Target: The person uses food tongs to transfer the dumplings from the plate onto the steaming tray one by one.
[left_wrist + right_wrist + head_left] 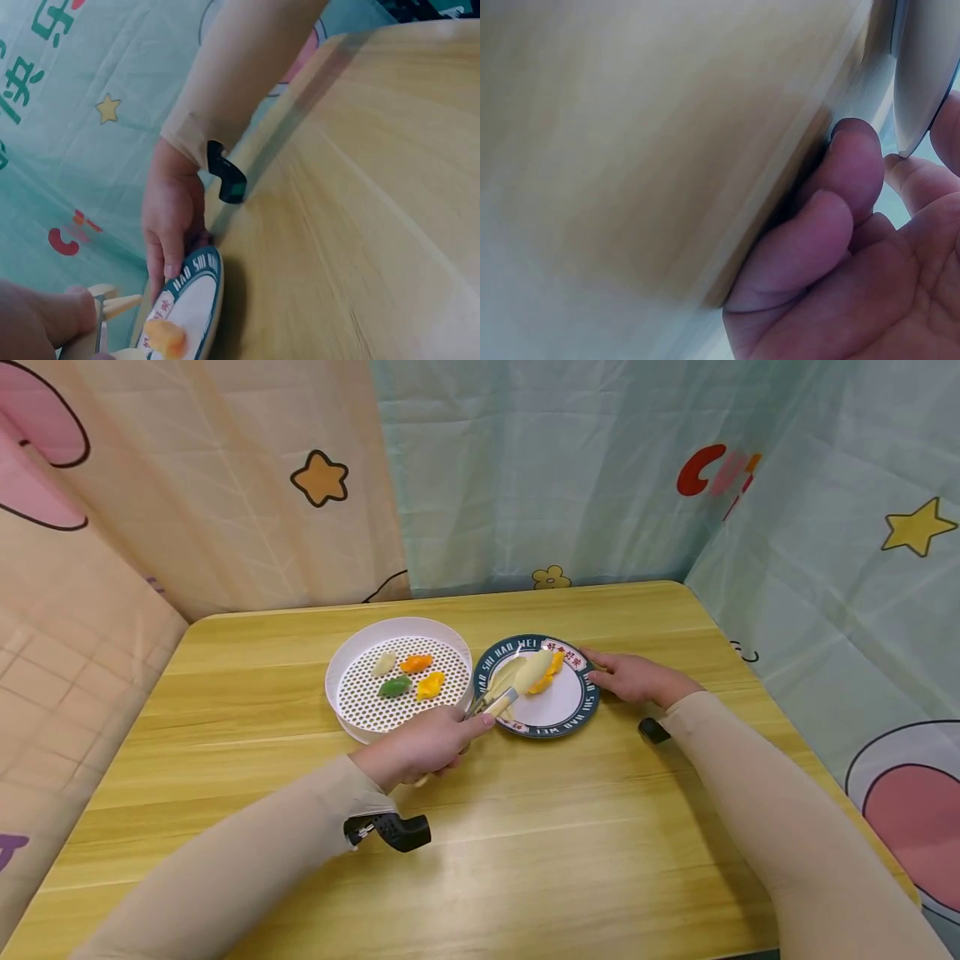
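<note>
My left hand (423,745) grips a pair of tongs (501,702) with pale, rounded tips, held over the plate (577,714). Those tips reach past the near rim and overlap a yellow-orange dumpling-like piece (556,663) lying on the plate. On the far right side, my right hand (636,677) holds the plate by its dark, lettered rim. From the right wrist, the plate's pale edge (919,82) shows between thumb and index finger, while the other fingers (802,247) curl at the tabletop. In the left wrist view, an orange piece (165,337) sits on the white plate.
Left of the plate stands a round white tray (335,693) with a perforated bottom. In it lie a white piece (384,663), an orange piece (416,664), a green piece (394,686) and a yellow piece (431,686). Printed curtains hang behind the wooden table (540,860).
</note>
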Motion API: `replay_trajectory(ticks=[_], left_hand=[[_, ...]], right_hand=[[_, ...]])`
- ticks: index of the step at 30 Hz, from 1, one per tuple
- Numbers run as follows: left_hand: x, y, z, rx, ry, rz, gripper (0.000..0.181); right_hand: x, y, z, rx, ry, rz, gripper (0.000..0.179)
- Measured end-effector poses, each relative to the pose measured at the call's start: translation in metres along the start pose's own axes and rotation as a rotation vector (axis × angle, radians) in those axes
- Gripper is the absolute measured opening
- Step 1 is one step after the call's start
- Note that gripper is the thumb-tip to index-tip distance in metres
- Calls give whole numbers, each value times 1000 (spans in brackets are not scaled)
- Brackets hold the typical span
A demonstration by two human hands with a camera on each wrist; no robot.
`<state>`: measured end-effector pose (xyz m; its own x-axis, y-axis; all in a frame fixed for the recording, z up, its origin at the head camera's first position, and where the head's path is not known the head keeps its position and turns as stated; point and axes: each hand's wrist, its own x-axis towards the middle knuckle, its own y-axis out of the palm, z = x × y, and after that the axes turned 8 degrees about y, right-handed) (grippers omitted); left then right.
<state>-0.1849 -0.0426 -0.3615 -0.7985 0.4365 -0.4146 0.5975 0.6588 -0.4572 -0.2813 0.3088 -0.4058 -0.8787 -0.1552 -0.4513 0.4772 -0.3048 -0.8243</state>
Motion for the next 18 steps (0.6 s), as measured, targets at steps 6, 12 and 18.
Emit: replay_trajectory(ticks=[6,12,18], left_hand=[[2,9,4,99,-12,6,50],[4,11,6,98,-41,44,54],[8,14,8,172,1,33,51]], right_hand=[[0,-1,1,20,13,6,65],[-1,-1,2,12,11,5,64],[-2,-1,2,4,-11,0,63]])
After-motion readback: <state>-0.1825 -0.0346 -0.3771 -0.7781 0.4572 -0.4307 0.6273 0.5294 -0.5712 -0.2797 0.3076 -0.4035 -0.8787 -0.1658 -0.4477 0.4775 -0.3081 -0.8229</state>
